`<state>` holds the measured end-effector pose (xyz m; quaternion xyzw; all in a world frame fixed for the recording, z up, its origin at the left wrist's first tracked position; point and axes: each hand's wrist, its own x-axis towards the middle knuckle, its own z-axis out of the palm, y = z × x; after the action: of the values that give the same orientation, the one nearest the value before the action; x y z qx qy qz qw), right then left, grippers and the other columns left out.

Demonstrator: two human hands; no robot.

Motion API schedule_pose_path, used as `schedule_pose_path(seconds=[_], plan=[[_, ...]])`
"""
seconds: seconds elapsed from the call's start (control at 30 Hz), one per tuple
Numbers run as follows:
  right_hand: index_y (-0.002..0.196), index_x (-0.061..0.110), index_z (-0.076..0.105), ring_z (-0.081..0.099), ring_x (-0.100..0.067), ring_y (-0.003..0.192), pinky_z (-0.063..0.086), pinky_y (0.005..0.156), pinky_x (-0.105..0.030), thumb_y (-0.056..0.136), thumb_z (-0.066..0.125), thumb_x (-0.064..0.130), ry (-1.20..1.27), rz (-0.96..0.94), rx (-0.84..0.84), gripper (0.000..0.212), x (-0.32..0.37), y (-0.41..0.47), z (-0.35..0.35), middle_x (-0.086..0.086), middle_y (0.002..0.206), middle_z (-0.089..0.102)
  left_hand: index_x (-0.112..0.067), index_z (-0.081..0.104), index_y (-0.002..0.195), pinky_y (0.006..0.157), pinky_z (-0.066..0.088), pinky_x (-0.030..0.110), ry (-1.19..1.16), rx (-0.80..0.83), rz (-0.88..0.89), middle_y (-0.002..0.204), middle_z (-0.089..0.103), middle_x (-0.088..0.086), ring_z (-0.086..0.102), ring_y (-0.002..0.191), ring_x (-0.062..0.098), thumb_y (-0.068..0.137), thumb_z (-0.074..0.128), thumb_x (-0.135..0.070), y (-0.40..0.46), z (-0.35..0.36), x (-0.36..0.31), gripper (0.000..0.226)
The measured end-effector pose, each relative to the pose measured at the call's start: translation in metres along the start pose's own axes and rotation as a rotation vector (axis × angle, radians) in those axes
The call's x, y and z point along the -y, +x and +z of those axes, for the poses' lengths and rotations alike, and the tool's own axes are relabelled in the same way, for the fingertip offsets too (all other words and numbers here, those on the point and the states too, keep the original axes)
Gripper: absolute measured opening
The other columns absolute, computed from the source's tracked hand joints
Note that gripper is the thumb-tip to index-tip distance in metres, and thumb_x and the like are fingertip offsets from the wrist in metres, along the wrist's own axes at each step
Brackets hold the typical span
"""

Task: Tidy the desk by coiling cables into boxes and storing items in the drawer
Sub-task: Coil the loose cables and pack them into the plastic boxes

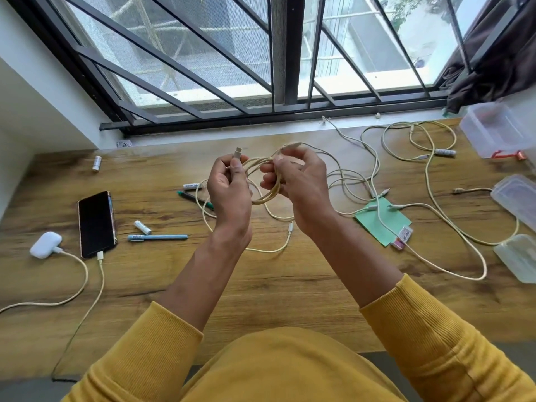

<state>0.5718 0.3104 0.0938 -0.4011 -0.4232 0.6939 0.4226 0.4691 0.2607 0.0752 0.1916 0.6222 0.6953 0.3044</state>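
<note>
Above the middle of the wooden desk (261,285) my two hands hold a pale yellow cable (262,200) in loose loops. My left hand (229,190) pinches it just below its plug (237,153), which points up. My right hand (301,184) grips the loops, and a strand runs over its fingertips. The cable's tail hangs to the desk and ends in a connector (290,227). Clear plastic boxes stand at the right: one at the back (493,132), a lidded one (516,198) and another (519,256) at the edge.
More pale cables (429,175) sprawl across the right half, over green paper (383,221) and an eraser (403,237). On the left lie a phone (95,224) and earbud case (45,245), both plugged in, two pens (158,237), and batteries (142,227).
</note>
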Motion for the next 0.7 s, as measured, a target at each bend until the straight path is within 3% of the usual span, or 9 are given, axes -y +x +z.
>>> schedule_pose_path(seconds=[0.07, 0.2, 0.47, 0.57, 0.7], plan=[[0.119, 0.007, 0.049, 0.070, -0.023, 0.070, 0.065, 0.072, -0.041, 0.101, 0.065, 0.002, 0.022, 0.022, -0.066, 0.024, -0.001, 0.000, 0.001, -0.020, 0.086, 0.077, -0.012, 0.063, 0.106, 0.048, 0.031, 0.020, -0.012, 0.015, 0.011, 0.066, 0.038, -0.005, 0.031, 0.053, 0.006, 0.115, 0.044, -0.015, -0.004, 0.001, 0.002, 0.021], [0.111, 0.000, 0.058, 0.074, -0.024, 0.067, 0.065, 0.065, -0.041, 0.100, 0.066, 0.002, -0.082, -0.066, -0.134, 0.014, -0.004, -0.003, 0.000, -0.019, 0.083, 0.077, -0.013, 0.063, 0.104, 0.047, 0.030, 0.019, -0.021, 0.026, 0.006, 0.064, 0.038, -0.006, 0.031, 0.052, 0.006, 0.115, 0.045, -0.015, -0.007, 0.003, 0.003, 0.021], [0.112, 0.018, 0.058, 0.074, -0.017, 0.065, 0.061, 0.056, -0.045, 0.103, 0.059, 0.014, -0.714, -0.453, -0.211, 0.010, -0.021, 0.002, -0.002, -0.003, 0.083, 0.073, -0.013, 0.067, 0.106, 0.057, 0.034, 0.023, 0.034, 0.041, 0.100, 0.073, 0.047, -0.007, 0.036, 0.062, 0.010, 0.113, 0.050, -0.018, -0.009, 0.008, 0.008, 0.019], [0.115, 0.016, 0.055, 0.071, -0.021, 0.061, 0.057, 0.056, -0.047, 0.103, 0.056, 0.013, -0.795, -0.483, -0.215, 0.012, -0.024, 0.004, -0.003, -0.004, 0.081, 0.071, -0.011, 0.068, 0.109, 0.069, 0.040, 0.029, 0.081, 0.045, 0.145, 0.079, 0.057, -0.012, 0.047, 0.069, 0.007, 0.110, 0.053, -0.023, -0.009, 0.009, 0.010, 0.019], [0.124, 0.016, 0.057, 0.071, -0.022, 0.064, 0.059, 0.060, -0.048, 0.103, 0.055, 0.013, -0.824, -0.459, -0.177, 0.022, -0.021, 0.005, -0.004, -0.006, 0.085, 0.074, -0.011, 0.069, 0.110, 0.069, 0.040, 0.029, 0.121, 0.064, 0.179, 0.074, 0.054, -0.008, 0.049, 0.069, 0.004, 0.110, 0.053, -0.023, -0.007, 0.008, 0.009, 0.019]])
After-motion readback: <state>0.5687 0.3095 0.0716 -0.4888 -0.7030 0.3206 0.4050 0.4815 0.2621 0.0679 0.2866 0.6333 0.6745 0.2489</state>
